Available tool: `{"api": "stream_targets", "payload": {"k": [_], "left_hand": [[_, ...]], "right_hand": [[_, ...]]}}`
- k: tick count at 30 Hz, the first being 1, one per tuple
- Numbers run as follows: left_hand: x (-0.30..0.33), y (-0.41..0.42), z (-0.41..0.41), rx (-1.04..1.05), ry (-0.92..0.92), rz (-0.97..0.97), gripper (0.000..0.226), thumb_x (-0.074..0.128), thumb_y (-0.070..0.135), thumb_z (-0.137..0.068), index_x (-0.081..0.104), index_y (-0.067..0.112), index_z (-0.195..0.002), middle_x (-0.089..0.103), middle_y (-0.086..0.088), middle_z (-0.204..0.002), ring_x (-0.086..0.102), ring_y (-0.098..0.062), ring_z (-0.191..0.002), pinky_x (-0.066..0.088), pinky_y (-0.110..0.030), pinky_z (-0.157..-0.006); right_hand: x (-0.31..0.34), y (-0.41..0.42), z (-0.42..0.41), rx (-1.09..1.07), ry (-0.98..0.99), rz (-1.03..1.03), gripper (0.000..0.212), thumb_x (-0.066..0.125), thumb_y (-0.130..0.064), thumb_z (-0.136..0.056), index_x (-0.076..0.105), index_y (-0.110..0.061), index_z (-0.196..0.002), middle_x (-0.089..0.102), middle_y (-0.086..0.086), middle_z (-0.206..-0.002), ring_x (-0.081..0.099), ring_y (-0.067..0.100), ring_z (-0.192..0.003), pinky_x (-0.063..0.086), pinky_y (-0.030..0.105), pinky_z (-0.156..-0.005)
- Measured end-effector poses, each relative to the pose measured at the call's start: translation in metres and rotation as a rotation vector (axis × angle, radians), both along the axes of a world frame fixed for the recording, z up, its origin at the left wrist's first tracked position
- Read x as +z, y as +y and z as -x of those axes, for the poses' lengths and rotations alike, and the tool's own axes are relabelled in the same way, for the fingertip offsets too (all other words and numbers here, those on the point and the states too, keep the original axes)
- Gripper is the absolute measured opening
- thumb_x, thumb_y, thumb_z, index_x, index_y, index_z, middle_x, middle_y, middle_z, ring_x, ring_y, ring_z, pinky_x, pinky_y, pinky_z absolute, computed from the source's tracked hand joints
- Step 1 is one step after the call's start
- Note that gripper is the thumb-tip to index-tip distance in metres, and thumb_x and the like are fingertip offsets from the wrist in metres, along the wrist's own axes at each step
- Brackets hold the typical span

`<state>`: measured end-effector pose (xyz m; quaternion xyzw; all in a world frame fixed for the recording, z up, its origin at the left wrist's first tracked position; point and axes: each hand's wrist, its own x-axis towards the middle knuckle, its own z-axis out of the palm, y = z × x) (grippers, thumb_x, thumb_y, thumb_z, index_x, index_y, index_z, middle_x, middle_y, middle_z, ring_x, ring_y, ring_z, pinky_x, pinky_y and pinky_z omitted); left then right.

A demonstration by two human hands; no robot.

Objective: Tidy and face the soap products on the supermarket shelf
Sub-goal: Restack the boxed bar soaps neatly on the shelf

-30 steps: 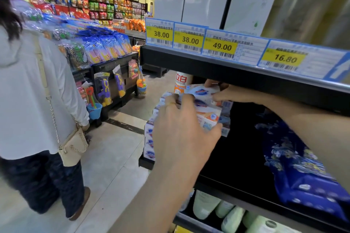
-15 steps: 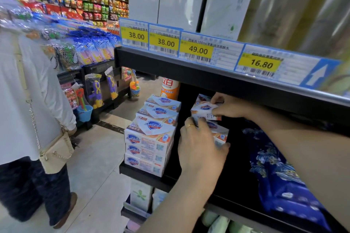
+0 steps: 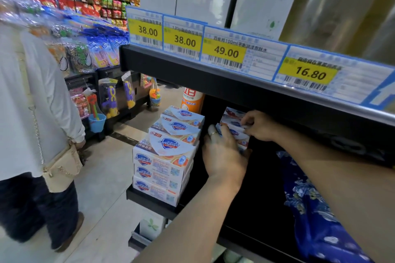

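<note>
Head view: left hand [image 3: 223, 157] cupped against near side of small stack of soap boxes [image 3: 235, 127] deep in dark shelf bay, fingers curled round stack's edge, ring on one finger. Right hand [image 3: 259, 125] reaches under upper shelf, pinches top box of same stack at far side. Larger soap stack [image 3: 168, 156] stands at shelf's left front corner, just beside, logos facing aisle. Blue patterned packs [image 3: 316, 209] lie right. Price tags [image 3: 224, 52] above. Shopper [image 3: 32, 102] in aisle, left.

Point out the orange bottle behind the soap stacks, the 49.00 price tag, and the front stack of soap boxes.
orange bottle [image 3: 191, 100], head view, on its label.
49.00 price tag [image 3: 226, 52], head view, on the yellow price patch.
front soap stack [image 3: 162, 174], head view, on the middle box's front face.
</note>
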<state>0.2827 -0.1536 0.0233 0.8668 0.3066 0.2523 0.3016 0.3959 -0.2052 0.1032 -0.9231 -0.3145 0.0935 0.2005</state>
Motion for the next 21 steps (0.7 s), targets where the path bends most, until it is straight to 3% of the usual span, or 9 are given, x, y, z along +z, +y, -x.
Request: {"api": "stream_targets", "payload": {"k": [2,6,10,12,13,15,18,19,21], "left_hand": [[0.0,0.001,-0.004,-0.001,0.018,0.0,0.103,0.078,0.053,-0.083,0.021,0.015,-0.159,0.02,-0.015,-0.163,0.039,-0.032,-0.142,0.042,-0.04,-0.11],[0.005,0.004,-0.008,-0.015,0.076,0.013,0.106,0.078,0.057,-0.083,0.018,0.014,-0.159,0.015,-0.017,-0.166,0.034,-0.033,-0.146,0.039,-0.041,-0.112],[0.022,-0.004,0.006,-0.052,0.123,-0.018,0.111,0.074,0.064,-0.084,0.013,0.013,-0.162,0.0,-0.02,-0.172,0.005,-0.035,-0.159,0.019,-0.043,-0.126],[0.031,-0.014,0.026,-0.114,0.102,-0.11,0.108,0.071,0.059,-0.089,0.012,0.01,-0.164,-0.002,-0.023,-0.172,-0.004,-0.036,-0.16,0.009,-0.042,-0.13],[0.035,-0.021,0.04,-0.156,0.054,-0.143,0.102,0.072,0.053,-0.09,0.017,0.008,-0.163,0.007,-0.025,-0.171,0.002,-0.037,-0.16,0.011,-0.042,-0.13],[0.039,-0.034,0.075,-0.203,-0.106,-0.196,0.083,0.076,0.04,-0.087,0.038,0.011,-0.155,0.037,-0.018,-0.16,0.028,-0.033,-0.152,0.031,-0.04,-0.124],[0.045,-0.029,0.126,-0.105,-0.327,-0.331,0.054,0.072,0.042,-0.081,0.055,0.027,-0.13,0.056,0.001,-0.135,0.047,-0.022,-0.129,0.049,-0.038,-0.103],[0.047,-0.02,0.14,-0.047,-0.366,-0.35,0.05,0.07,0.044,-0.08,0.057,0.031,-0.127,0.056,0.003,-0.131,0.048,-0.021,-0.124,0.049,-0.038,-0.1],[0.049,0.004,0.164,0.078,-0.35,-0.375,0.052,0.069,0.051,-0.079,0.06,0.032,-0.126,0.057,0.001,-0.133,0.048,-0.023,-0.122,0.049,-0.044,-0.099]], "right_hand": [[0.001,0.001,-0.001,-0.006,0.014,-0.007,0.026,0.059,0.0,-0.1,0.063,0.009,-0.124,0.059,0.026,-0.135,0.056,0.037,-0.125,0.042,0.025,-0.092],[0.007,0.001,0.004,-0.018,0.079,-0.065,0.03,0.044,0.0,-0.106,0.064,0.011,-0.126,0.062,0.023,-0.134,0.059,0.034,-0.115,0.039,0.015,-0.069],[0.013,0.007,0.023,-0.052,0.075,-0.169,0.033,0.04,-0.003,-0.108,0.058,0.01,-0.132,0.059,0.024,-0.139,0.058,0.034,-0.119,0.041,0.005,-0.058],[0.015,0.013,0.032,-0.068,0.136,-0.269,0.037,0.038,-0.007,-0.11,0.051,0.008,-0.142,0.054,0.022,-0.146,0.053,0.032,-0.131,0.04,0.005,-0.074],[0.017,0.015,0.039,-0.075,0.167,-0.312,0.039,0.036,-0.01,-0.111,0.048,0.006,-0.146,0.051,0.022,-0.15,0.049,0.032,-0.136,0.039,0.004,-0.075],[0.021,0.015,0.05,-0.041,0.188,-0.356,0.042,0.04,-0.02,-0.112,0.051,0.003,-0.145,0.052,0.021,-0.15,0.053,0.03,-0.131,0.039,0.002,-0.069],[0.02,0.012,0.065,0.102,0.084,-0.376,0.025,0.061,-0.032,-0.103,0.069,-0.026,-0.125,0.066,0.004,-0.135,0.062,0.013,-0.119,0.046,0.02,-0.102],[0.019,0.013,0.069,0.161,0.058,-0.368,0.017,0.064,-0.031,-0.1,0.07,-0.034,-0.116,0.068,-0.001,-0.129,0.062,0.012,-0.116,0.048,0.029,-0.106],[0.02,0.018,0.079,0.246,0.026,-0.345,0.01,0.068,-0.036,-0.095,0.07,-0.042,-0.102,0.068,-0.016,-0.119,0.06,0.007,-0.115,0.05,0.034,-0.103]]}}
